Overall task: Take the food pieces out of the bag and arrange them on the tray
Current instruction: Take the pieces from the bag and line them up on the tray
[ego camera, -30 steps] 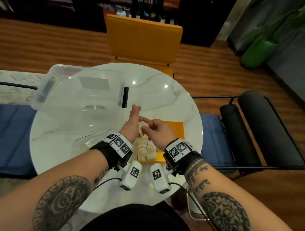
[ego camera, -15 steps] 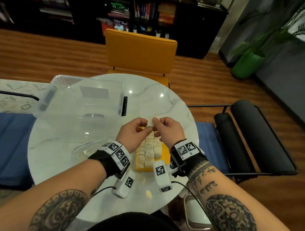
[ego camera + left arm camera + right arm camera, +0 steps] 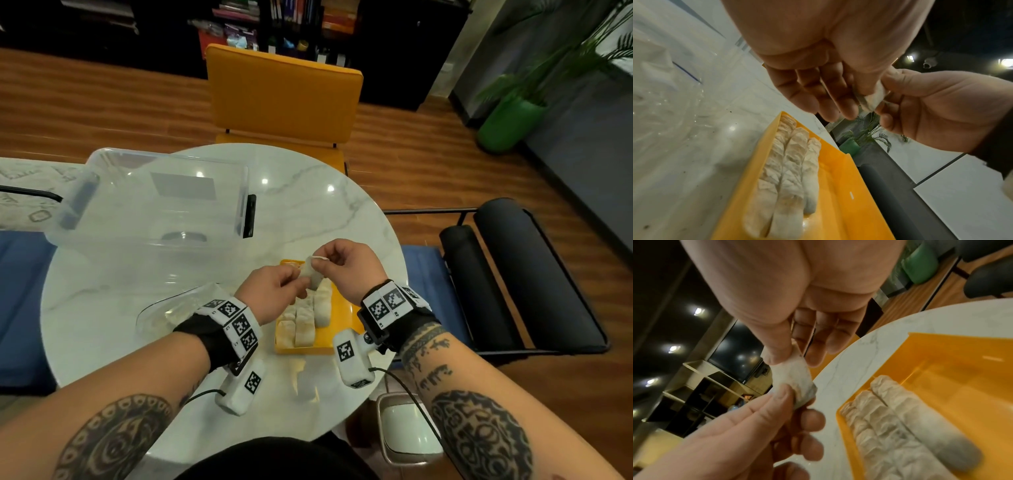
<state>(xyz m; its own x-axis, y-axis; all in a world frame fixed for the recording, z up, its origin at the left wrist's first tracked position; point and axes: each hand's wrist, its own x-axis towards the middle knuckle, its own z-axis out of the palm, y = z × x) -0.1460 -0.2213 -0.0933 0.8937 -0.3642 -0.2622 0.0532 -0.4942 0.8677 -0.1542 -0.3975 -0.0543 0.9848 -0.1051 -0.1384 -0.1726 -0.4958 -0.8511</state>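
Both hands hold one pale food piece [image 3: 313, 274] above the far end of the yellow tray [image 3: 342, 310] in the head view: the left hand [image 3: 272, 291] pinches its lower end, the right hand [image 3: 346, 262] its upper end, and three rows of pieces [image 3: 305, 317] already lie along the tray's left side. A clear bag [image 3: 171, 308] lies on the marble table [image 3: 308, 205] just left of the left wrist, beside a clear tub [image 3: 154, 202]. From the left wrist, the thumb and fingertips [image 3: 846, 104] close on the piece, which is held clear above the tray, and the third row stops short of the far wall. From the right wrist, the thumb [image 3: 777, 352] and forefinger nip the piece's top while the other fingers hang loose; bare tray floor lies to the right of the rows. To place it well, I judge one hand should let go first, the other lowering the piece upright against the end of the short row, pressing lightly since it looks soft and may deform.
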